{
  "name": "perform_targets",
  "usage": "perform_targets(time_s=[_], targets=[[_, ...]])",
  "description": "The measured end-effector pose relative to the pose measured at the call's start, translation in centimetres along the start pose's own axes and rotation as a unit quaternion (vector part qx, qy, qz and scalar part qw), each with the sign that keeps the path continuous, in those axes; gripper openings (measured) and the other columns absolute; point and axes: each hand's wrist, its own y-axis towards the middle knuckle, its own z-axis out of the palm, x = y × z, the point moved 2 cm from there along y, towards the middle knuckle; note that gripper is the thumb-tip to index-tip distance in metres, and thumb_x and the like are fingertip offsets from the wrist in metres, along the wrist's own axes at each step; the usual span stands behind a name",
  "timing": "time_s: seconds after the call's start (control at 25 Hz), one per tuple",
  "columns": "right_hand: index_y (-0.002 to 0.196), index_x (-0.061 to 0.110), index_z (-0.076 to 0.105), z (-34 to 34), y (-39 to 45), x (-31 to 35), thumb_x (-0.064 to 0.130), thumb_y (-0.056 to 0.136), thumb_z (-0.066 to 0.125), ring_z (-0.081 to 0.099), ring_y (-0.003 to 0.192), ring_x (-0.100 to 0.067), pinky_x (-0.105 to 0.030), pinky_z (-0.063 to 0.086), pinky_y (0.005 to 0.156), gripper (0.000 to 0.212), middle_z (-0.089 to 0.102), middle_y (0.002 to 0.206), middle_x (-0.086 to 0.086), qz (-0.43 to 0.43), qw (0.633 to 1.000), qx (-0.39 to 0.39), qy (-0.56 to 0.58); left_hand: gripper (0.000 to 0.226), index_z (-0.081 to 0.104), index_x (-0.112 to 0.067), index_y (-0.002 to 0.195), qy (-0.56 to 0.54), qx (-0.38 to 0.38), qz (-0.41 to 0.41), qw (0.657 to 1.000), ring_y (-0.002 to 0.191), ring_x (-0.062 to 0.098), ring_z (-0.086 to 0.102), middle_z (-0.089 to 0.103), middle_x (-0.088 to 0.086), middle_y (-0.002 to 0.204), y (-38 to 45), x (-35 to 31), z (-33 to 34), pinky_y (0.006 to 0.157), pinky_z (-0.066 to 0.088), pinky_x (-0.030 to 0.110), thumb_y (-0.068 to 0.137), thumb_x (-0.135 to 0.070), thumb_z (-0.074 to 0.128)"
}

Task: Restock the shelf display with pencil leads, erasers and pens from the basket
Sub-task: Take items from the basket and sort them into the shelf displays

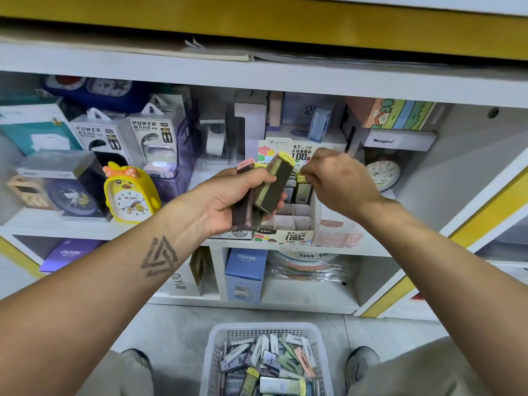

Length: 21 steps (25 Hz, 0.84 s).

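Yellow-capped and pink-capped pencil lead cases (265, 192) sit bunched in the left hand (237, 198), fingers wrapped around the bundle, caps pointing up and away toward the shelf. Left grip: pressed together on the cases, palm turned up. A triangular tattoo (160, 257) marks that forearm.

Right hand (340, 181) is over the back rows of the display box (294, 224), fingertips (307, 171) pinched on the yellow top of a single lead case (303, 190) standing upright in a compartment. Right grip: thumb and fingers pinching that case; how firmly, cannot tell. Front compartments of the box show bare white dividers; a few dark cases stand in the rear row. The box rests on the middle shelf (85, 228), its printed header card reading 0.7 HB and 100.

On the same shelf to the left: a yellow duck-shaped alarm clock (130, 195) and two boxed power banks (128, 138). A round pale clock (383, 172) stands to the right of the display box, just beyond the right hand.

Head view, lower edge: a white plastic basket (265, 330) on the floor between the person's feet, holding a loose heap of small stationery packs in grey, green, pink and yellow. Individual items there are too small to identify.
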Motion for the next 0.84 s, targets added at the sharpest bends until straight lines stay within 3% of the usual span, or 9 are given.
perform_targets(time_s=[0.08, 0.16, 0.2, 0.32, 0.44, 0.52, 0.6, 0.72, 0.84], targets=[[0.100, 0.012, 0.073, -0.4, 0.5, 0.1, 0.020, 0.099, 0.053, 0.063, 0.080, -0.024, -0.036, 0.054, 0.070, 0.022, 0.069, 0.092, -0.003, 0.075, 0.986, -0.019, 0.149, 0.024, 0.067, 0.000, 0.110, -0.001, 0.014, 0.003, 1.000, 0.073, 0.031, 0.071, 0.072, 0.024, 0.095, 0.0, 0.0, 0.1, 0.063, 0.059, 0.034, 0.087, -0.008, 0.067], [0.099, 0.014, 0.072, -0.8, 0.8, 0.6, 0.031, 0.097, 0.061, 0.063, 0.063, -0.018, -0.029, 0.050, 0.056, 0.021, 0.071, 0.078, -0.002, 0.176, 0.901, -0.002, 0.395, 0.027, 0.069, -0.002, 0.109, 0.014, 0.018, 0.009, 1.000, 0.077, 0.034, 0.072, 0.072, 0.024, 0.096, 0.0, 0.2, 0.2, 0.066, 0.060, 0.038, 0.083, -0.005, 0.072], [0.098, 0.012, 0.071, -0.9, 0.8, 1.0, 0.036, 0.094, 0.067, 0.061, 0.054, -0.018, -0.027, 0.048, 0.049, 0.025, 0.071, 0.072, -0.005, 0.200, 0.863, 0.016, 0.463, 0.031, 0.069, -0.003, 0.109, 0.020, 0.017, 0.012, 1.000, 0.079, 0.036, 0.072, 0.072, 0.024, 0.098, 0.0, 0.2, 0.3, 0.069, 0.060, 0.043, 0.079, -0.004, 0.074], [0.102, 0.003, 0.064, -1.1, 0.7, 1.6, 0.031, 0.084, 0.080, 0.057, 0.045, -0.020, -0.025, 0.046, 0.042, 0.036, 0.069, 0.071, -0.017, 0.241, 0.829, 0.056, 0.501, 0.043, 0.067, -0.003, 0.115, 0.037, 0.017, 0.022, 0.999, 0.085, 0.038, 0.072, 0.072, 0.024, 0.100, 0.0, 0.4, 0.5, 0.081, 0.056, 0.053, 0.074, -0.010, 0.078], [0.100, 0.003, 0.065, -1.6, 0.9, 1.2, 0.016, 0.086, 0.076, 0.056, 0.044, -0.020, -0.026, 0.044, 0.044, 0.022, 0.066, 0.073, -0.019, 0.271, 0.810, 0.058, 0.517, 0.036, 0.066, -0.001, 0.117, 0.025, 0.013, 0.035, 0.999, 0.087, 0.039, 0.071, 0.070, 0.029, 0.105, 0.0, 0.3, 0.6, 0.078, 0.058, 0.049, 0.083, -0.012, 0.074], [0.095, 0.004, 0.067, -2.1, 0.9, 0.8, 0.009, 0.089, 0.064, 0.058, 0.049, -0.022, -0.027, 0.045, 0.046, 0.008, 0.066, 0.076, -0.017, 0.267, 0.808, 0.056, 0.522, 0.029, 0.067, -0.002, 0.114, -0.003, 0.011, 0.041, 0.999, 0.083, 0.037, 0.073, 0.072, 0.026, 0.101, 0.0, 0.1, 0.6, 0.067, 0.061, 0.045, 0.085, -0.008, 0.071], [0.093, 0.004, 0.069, -2.4, 0.8, 0.2, 0.002, 0.089, 0.056, 0.063, 0.064, -0.028, -0.031, 0.050, 0.053, 0.013, 0.070, 0.081, -0.017, 0.251, 0.816, 0.044, 0.519, 0.027, 0.066, -0.003, 0.112, -0.009, -0.007, 0.050, 0.999, 0.077, 0.032, 0.074, 0.073, 0.023, 0.097, 0.1, -0.1, 0.5, 0.062, 0.061, 0.045, 0.085, -0.003, 0.070], [0.102, 0.011, 0.068, -3.4, 0.5, -1.3, 0.000, 0.083, 0.058, 0.071, 0.089, -0.028, -0.041, 0.060, 0.073, 0.024, 0.075, 0.093, -0.010, 0.185, 0.890, 0.037, 0.415, 0.024, 0.067, 0.000, 0.110, 0.030, -0.055, 0.068, 0.996, 0.074, 0.031, 0.074, 0.073, 0.024, 0.092, 0.1, -0.3, 0.1, 0.064, 0.061, 0.046, 0.086, -0.002, 0.069], [0.113, 0.021, 0.063, -3.6, 0.1, -1.7, 0.001, 0.083, 0.058, 0.067, 0.094, -0.019, -0.031, 0.056, 0.070, 0.036, 0.071, 0.102, 0.005, 0.106, 0.957, 0.040, 0.266, 0.030, 0.063, 0.004, 0.116, 0.037, -0.086, 0.087, 0.992, 0.072, 0.031, 0.072, 0.071, 0.029, 0.097, 0.1, -0.4, -0.2, 0.059, 0.061, 0.042, 0.087, -0.001, 0.068]])
